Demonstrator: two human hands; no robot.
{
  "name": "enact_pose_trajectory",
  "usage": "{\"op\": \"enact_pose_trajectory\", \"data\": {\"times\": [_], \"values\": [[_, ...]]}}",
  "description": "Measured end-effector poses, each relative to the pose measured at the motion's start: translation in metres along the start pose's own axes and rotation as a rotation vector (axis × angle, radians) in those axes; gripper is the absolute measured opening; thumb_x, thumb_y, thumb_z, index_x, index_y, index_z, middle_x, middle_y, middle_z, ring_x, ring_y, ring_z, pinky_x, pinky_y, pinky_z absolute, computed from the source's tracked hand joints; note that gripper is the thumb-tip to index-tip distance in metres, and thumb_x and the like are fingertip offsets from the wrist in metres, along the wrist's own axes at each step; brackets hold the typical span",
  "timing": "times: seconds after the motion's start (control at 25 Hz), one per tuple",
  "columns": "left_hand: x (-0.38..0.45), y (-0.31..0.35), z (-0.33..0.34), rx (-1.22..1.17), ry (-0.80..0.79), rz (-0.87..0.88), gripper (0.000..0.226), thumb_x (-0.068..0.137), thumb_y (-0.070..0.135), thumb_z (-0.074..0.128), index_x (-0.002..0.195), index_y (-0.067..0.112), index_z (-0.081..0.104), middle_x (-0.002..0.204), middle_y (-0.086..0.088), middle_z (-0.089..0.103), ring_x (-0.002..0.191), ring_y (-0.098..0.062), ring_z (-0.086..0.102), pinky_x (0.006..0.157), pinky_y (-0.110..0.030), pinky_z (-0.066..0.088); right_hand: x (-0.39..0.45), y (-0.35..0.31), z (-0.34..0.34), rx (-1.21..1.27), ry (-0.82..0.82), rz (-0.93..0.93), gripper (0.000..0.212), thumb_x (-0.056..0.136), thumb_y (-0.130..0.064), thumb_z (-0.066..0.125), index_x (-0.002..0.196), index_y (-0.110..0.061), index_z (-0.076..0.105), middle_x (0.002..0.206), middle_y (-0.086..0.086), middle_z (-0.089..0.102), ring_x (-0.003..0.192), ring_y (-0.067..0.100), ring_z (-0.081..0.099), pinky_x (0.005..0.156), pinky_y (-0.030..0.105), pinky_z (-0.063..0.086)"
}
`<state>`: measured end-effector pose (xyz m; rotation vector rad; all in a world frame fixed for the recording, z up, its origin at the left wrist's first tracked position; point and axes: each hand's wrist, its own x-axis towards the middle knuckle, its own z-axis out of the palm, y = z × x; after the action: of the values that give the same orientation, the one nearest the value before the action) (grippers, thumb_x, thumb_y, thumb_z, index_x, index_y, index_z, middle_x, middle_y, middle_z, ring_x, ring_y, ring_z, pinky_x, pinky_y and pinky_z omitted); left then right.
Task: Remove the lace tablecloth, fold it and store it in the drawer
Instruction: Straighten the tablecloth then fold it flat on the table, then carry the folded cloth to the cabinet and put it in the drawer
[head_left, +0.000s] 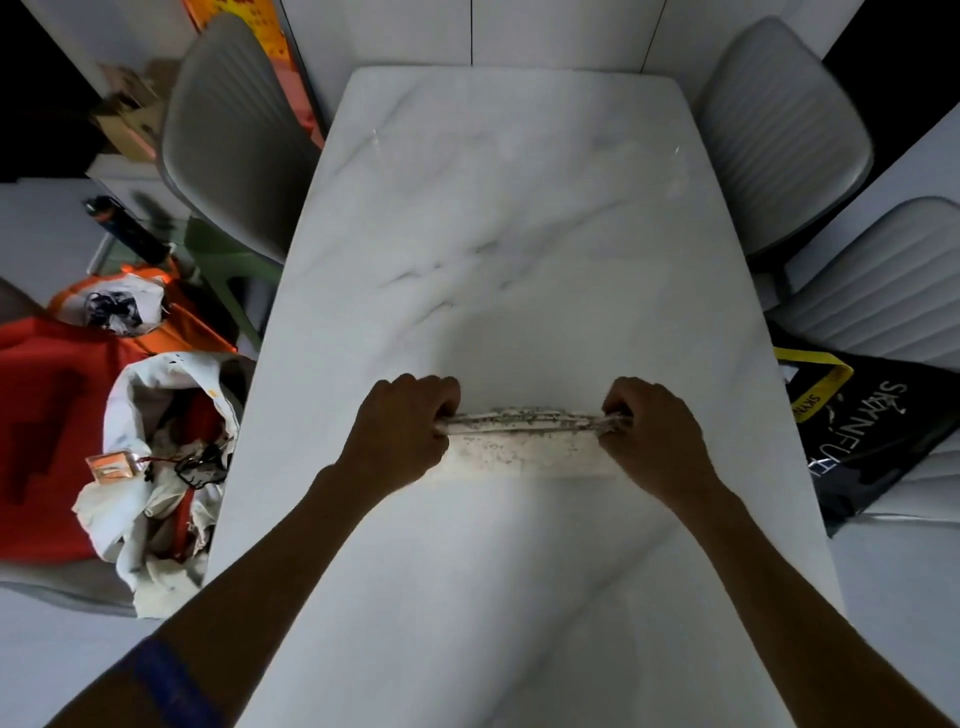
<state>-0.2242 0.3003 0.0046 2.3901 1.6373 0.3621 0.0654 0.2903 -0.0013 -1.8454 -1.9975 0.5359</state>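
Observation:
The lace tablecloth (524, 444) is folded into a narrow white strip with dark speckled lace edges. It lies crosswise on the white marble table (519, 234), near the middle. My left hand (402, 426) grips the strip's left end with closed fingers. My right hand (652, 431) grips its right end the same way. The upper edge of the strip is lifted and stretched taut between both hands. No drawer shows in this view.
Grey chairs stand at the table's far left (228, 130) and right side (779, 130), another (883, 275) nearer on the right. A black bag (872, 436) lies on a right-hand seat. On the left sit a white bag of clutter (161, 467) and red fabric (47, 431).

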Motion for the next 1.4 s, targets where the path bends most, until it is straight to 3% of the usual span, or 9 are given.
{"op": "enact_pose_trajectory", "data": {"times": [0.16,0.32,0.4,0.56,0.76,0.92,1.04,1.24,1.4], "values": [[-0.067,0.027,0.011,0.106,0.041,0.075,0.051,0.048,0.004,0.075,0.095,0.02,0.063,0.084,0.001,0.062,0.071,-0.024,0.059,0.063,-0.032,0.041,-0.083,-0.006,0.013,-0.161,0.099,-0.142,0.035,0.062,0.001,0.079,0.08,-0.016,0.055,0.084,0.004,0.059,0.076,0.027,0.056,0.058,0.039,0.051],[-0.133,0.047,0.068,0.189,-0.417,-0.043,0.064,0.075,0.022,0.071,0.135,0.012,0.05,0.135,-0.012,0.051,0.117,-0.033,0.054,0.087,-0.039,0.045,-0.146,0.01,0.061,-0.331,-0.431,0.002,0.03,0.081,-0.012,0.06,0.109,-0.023,0.058,0.124,-0.001,0.051,0.116,0.027,0.051,0.086,0.038,0.044],[-0.146,0.042,0.081,0.026,-0.527,-0.182,0.064,0.083,0.045,0.063,0.139,0.018,0.046,0.144,-0.005,0.043,0.13,-0.03,0.043,0.094,-0.039,0.044,-0.15,0.015,0.067,-0.187,-0.371,0.055,0.035,0.078,-0.019,0.062,0.113,-0.024,0.059,0.127,-0.002,0.053,0.115,0.027,0.053,0.087,0.039,0.046],[-0.134,0.03,0.078,-0.272,-0.098,-0.481,0.038,0.084,0.025,0.072,0.119,0.015,0.062,0.12,-0.005,0.058,0.103,-0.031,0.057,0.083,-0.044,0.052,-0.128,0.008,0.072,0.205,-0.043,0.395,0.047,0.086,-0.016,0.065,0.131,-0.015,0.051,0.135,0.006,0.051,0.116,0.031,0.053,0.094,0.042,0.048],[-0.115,0.022,0.096,-0.639,-0.056,-1.003,0.067,0.083,0.015,0.068,0.141,0.014,0.037,0.124,-0.012,0.057,0.109,-0.033,0.056,0.094,-0.043,0.048,-0.101,0.004,0.088,0.477,0.037,0.903,0.052,0.086,-0.023,0.064,0.134,-0.009,0.047,0.129,0.016,0.057,0.113,0.034,0.056,0.094,0.042,0.048],[-0.106,0.002,0.098,-0.871,-0.225,-1.101,0.038,0.069,-0.003,0.07,0.103,0.007,0.057,0.092,-0.008,0.065,0.08,-0.026,0.061,0.061,-0.031,0.047,-0.099,0.013,0.093,0.09,-0.13,0.851,0.051,0.084,-0.036,0.066,0.126,-0.011,0.052,0.125,0.016,0.052,0.112,0.036,0.052,0.091,0.046,0.046],[-0.112,0.002,0.077,-0.987,-0.255,-1.098,0.027,0.06,0.001,0.072,0.086,0.005,0.067,0.077,-0.009,0.066,0.075,-0.026,0.059,0.061,-0.03,0.044,-0.099,0.017,0.076,0.498,-0.147,0.894,0.024,0.084,-0.019,0.068,0.105,-0.007,0.064,0.104,0.015,0.068,0.083,0.023,0.062,0.073,0.041,0.056],[-0.179,0.015,-0.007,-1.65,-0.239,-0.997,0.036,0.076,0.021,0.079,0.111,0.014,0.072,0.115,-0.017,0.072,0.107,-0.037,0.068,0.08,-0.043,0.058,-0.122,-0.025,0.04,0.945,-0.24,0.735,0.011,0.097,-0.015,0.056,0.106,-0.015,0.062,0.113,0.016,0.068,0.098,0.032,0.067,0.081,0.05,0.059],[-0.275,0.026,-0.081,-1.896,0.114,-1.019,0.05,0.075,0.021,0.074,0.122,0.006,0.066,0.127,-0.025,0.064,0.116,-0.041,0.062,0.087,-0.047,0.056,-0.127,-0.112,0.02,1.181,-0.429,0.608,0.015,0.099,-0.02,0.052,0.103,-0.023,0.066,0.104,0.01,0.075,0.085,0.028,0.074,0.064,0.043,0.061]]}}
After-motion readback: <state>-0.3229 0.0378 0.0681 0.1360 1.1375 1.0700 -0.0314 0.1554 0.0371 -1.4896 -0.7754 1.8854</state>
